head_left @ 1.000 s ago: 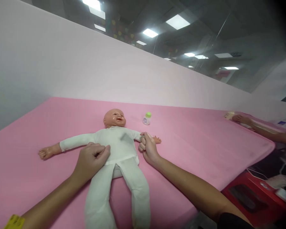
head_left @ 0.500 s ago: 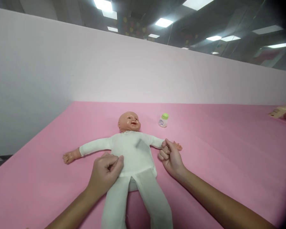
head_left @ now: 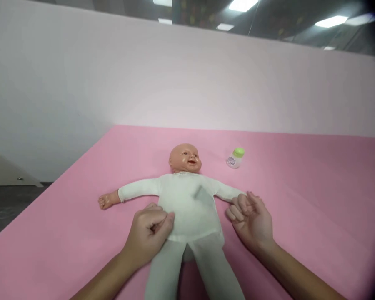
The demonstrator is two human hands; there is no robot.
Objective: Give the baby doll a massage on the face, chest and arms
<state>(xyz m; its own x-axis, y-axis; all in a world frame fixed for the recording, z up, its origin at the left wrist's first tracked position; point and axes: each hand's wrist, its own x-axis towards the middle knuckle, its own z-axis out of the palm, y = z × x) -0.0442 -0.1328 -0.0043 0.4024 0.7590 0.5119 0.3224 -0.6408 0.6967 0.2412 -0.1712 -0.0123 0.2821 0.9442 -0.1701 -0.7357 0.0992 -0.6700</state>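
Observation:
A baby doll [head_left: 187, 204] in a white long-sleeved top and white trousers lies on its back, arms spread wide, its bald plastic head toward the wall. My left hand [head_left: 151, 233] is closed in a fist against the doll's side near the waist, thumb over the curled fingers, and nothing shows in it. Beside the end of the doll's sleeve, my right hand [head_left: 251, 218] is loosely closed, palm side partly facing up, with nothing visible inside. It hides the doll's hand on that side. The doll's feet are out of frame.
A small clear bottle [head_left: 236, 158] with a green cap stands on the pink surface [head_left: 315, 187], beyond the doll's right-hand-side arm. A white wall [head_left: 206, 87] rises behind, with glass and ceiling lights above. Dark floor [head_left: 6, 208] shows past the left edge.
The view has tipped down and turned left, so the doll, bottle and hands appear farther right. My right hand has turned slightly and now covers the doll's hand. My left fist stays at the doll's side.

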